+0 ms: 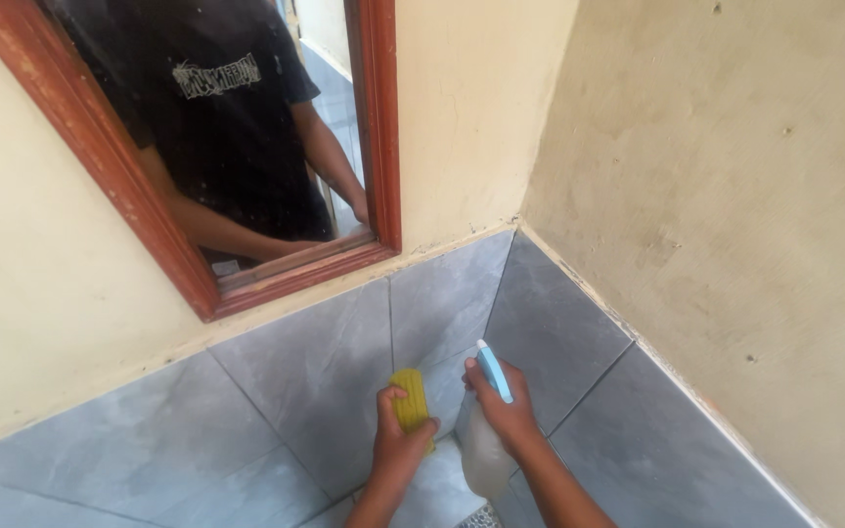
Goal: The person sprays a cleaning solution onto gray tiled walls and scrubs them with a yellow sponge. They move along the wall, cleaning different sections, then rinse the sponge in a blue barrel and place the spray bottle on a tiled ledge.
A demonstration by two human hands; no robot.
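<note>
Soft, even daylight fills the corner, with no hard shadows. The mirror [246,127] looks dim and speckled. Wide-angle bending curves the walls [735,196] at the edges; focus is fairly sharp.

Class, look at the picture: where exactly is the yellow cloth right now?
In the head view, the yellow cloth sits low centre, gripped by the left hand against the grey wall tiles, just left of the spray bottle.

mirror [237,127]: on the left wall, upper left, above the tile band [276,391]. corner [515,235]: right of the mirror. left hand [398,440] with sponge [409,399]: low, before the tiles. right hand [506,411] with spray bottle [484,445]: just right of the left hand, apart.
</note>
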